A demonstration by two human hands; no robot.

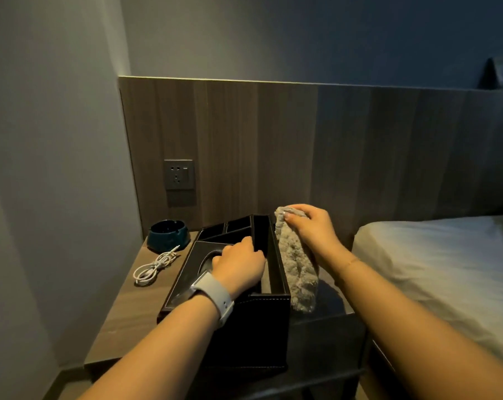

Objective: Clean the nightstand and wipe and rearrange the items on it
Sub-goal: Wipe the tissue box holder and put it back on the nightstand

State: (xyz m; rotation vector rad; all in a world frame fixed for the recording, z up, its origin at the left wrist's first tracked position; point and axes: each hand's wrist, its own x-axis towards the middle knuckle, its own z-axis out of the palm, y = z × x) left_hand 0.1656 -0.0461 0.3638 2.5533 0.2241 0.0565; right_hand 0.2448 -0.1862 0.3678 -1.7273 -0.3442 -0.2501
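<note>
A black leather organizer box (256, 321) with several compartments and a tissue opening stands on the wooden nightstand (129, 307). My left hand (238, 265), with a white watch on the wrist, grips an inner divider of the box, fingers curled over its edge. My right hand (314, 226) holds a beige fluffy cloth (296, 264) at its top. The cloth hangs down against the box's right outer side.
A dark teal ashtray (167, 235) sits at the nightstand's back left. A coiled white cable (155, 265) lies in front of it. A wall socket (179, 174) is set in the wood panel behind. The bed (446, 269) lies close on the right.
</note>
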